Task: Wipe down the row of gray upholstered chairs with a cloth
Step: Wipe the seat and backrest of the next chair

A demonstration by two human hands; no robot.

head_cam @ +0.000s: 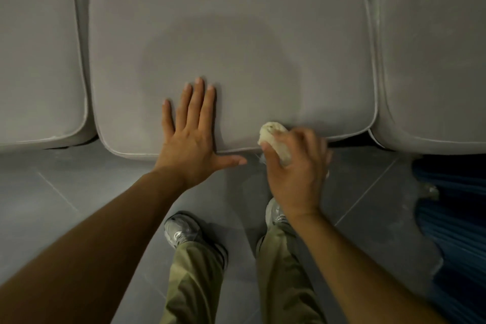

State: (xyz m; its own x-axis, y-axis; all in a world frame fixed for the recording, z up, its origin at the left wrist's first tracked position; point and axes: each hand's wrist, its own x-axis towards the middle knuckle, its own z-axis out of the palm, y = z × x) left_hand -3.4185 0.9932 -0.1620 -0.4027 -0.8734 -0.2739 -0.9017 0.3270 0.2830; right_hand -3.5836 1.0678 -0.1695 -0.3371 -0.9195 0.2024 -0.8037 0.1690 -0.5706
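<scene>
right hand (294, 166) is gripping a balled-up cream cloth (273, 137) at the gray upholstered seat's (231, 34) front edge, left hand (192, 131) lying flat, fingers wide, beside it; wad that tight is probably skipping the piping seam

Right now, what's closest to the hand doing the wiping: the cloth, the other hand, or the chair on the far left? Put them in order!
1. cloth: gripped in the right hand itself.
2. left hand: flat on the middle seat, just beside it.
3. left chair: past the left hand, at the view's left edge.
</scene>
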